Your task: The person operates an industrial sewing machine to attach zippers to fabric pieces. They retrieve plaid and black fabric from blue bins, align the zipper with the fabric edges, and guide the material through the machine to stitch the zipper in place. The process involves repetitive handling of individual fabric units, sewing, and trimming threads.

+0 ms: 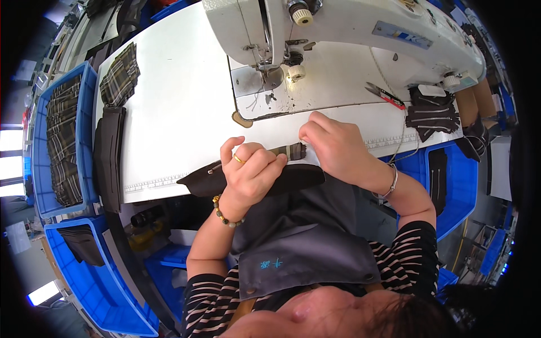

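Observation:
A dark brown fabric piece (298, 179) with a plaid strip (295, 150) along its upper side lies at the table's front edge and hangs partly over it. My left hand (251, 172) is closed on this piece near its middle, fingers curled and thumb pressed against the plaid. At the plaid strip's right end, my right hand (337, 145) pinches the corner between thumb and fingers. A small metal zipper pull (214, 169) shows left of my left hand. Beyond both hands stands a white sewing machine (349, 22), its needle area lit and apart from the fabric.
Red-handled thread snips (386, 96) and dark zippered pieces (431, 115) lie at the right. Plaid pieces (120, 76) and folded dark pieces (110, 149) rest at the table's left. Blue bins (87, 141) flank the left side; another blue bin (459, 191) stands at the right.

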{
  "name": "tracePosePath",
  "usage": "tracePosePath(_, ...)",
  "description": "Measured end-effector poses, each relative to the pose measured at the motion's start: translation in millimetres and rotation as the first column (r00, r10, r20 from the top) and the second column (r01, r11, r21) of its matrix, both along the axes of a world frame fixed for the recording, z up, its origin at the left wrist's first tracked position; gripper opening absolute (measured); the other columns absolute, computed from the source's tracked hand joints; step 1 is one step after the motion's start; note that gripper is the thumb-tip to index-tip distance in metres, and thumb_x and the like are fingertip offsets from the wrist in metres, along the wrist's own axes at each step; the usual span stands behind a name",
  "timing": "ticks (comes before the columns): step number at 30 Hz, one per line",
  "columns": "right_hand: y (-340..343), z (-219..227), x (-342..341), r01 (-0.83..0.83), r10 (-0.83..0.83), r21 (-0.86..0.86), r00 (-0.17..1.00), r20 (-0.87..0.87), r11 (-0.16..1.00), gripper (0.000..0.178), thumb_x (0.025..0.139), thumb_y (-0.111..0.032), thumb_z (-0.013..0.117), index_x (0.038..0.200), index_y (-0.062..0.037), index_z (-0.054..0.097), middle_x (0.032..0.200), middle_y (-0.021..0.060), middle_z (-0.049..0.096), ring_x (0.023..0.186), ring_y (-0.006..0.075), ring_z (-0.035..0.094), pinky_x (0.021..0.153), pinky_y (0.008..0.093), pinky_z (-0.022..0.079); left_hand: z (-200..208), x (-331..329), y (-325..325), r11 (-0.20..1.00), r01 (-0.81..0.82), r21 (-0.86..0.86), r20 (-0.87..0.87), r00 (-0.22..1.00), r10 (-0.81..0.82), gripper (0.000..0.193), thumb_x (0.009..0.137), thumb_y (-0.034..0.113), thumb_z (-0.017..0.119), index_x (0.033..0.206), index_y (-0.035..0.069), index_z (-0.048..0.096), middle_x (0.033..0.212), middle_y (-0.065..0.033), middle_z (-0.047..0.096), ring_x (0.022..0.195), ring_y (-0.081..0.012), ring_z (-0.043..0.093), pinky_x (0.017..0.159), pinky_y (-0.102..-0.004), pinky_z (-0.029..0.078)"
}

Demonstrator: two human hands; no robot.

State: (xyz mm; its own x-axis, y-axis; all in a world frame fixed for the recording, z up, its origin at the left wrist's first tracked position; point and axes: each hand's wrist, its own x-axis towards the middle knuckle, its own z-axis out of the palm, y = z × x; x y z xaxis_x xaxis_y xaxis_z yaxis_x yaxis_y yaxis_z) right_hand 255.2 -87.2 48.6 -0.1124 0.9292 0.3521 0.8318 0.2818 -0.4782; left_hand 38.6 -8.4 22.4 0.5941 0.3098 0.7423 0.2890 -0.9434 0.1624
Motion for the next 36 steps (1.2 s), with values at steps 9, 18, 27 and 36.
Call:
tracePosePath(9,21,-7,27,-0.127,-0.008,-0.345,0.932,-0.364,0.930,0.012,0.093,0.005,0.055,0.101,0.0018,0.063,0.093,0.0160,0.065,0.084,0.0297,0.063,0.079,0.0380,0.050,6,11,24,0.742,-0.048,-0.669,-0.091,0.996,-0.018,0.012,0.095,0.014,0.075,0.103,0.005,0.077,0.093,-0.0103,0.076,0.084,-0.0296,0.069,0.083,-0.0375,0.050)
tracePosePath(18,24,0,29,-0.154,-0.056,-0.468,0.913,-0.403,0.870,0.022,0.092,0.011,0.048,0.107,0.0033,0.063,0.090,0.0146,0.064,0.084,0.0222,0.060,0.080,0.0337,0.050,5,11,26,0.708,-0.061,-0.703,-0.103,0.995,-0.016,0.016,0.099,0.009,0.068,0.112,0.006,0.077,0.096,-0.0113,0.077,0.083,-0.0280,0.070,0.079,-0.0366,0.052)
tracePosePath(27,31,10,37,0.003,-0.175,-0.360,0.877,-0.447,0.933,0.014,0.098,-0.006,0.063,0.110,0.0002,0.065,0.090,0.0119,0.065,0.078,0.0200,0.061,0.075,0.0330,0.051,3,11,23,0.674,-0.081,-0.734,-0.060,0.997,0.055,0.024,0.101,0.002,0.064,0.124,0.005,0.072,0.099,-0.0136,0.077,0.089,-0.0236,0.073,0.083,-0.0334,0.056)
tracePosePath(36,0,31,8,-0.071,0.137,-0.345,0.976,0.171,0.936,0.028,0.085,-0.028,0.080,0.106,-0.0099,0.072,0.090,0.0064,0.073,0.086,0.0303,0.072,0.073,0.0422,0.056,18,26,-18,0.912,0.048,-0.406,0.060,0.998,-0.026,0.028,0.084,-0.005,0.081,0.109,0.004,0.072,0.094,-0.0086,0.078,0.082,-0.0243,0.070,0.078,-0.0351,0.054)
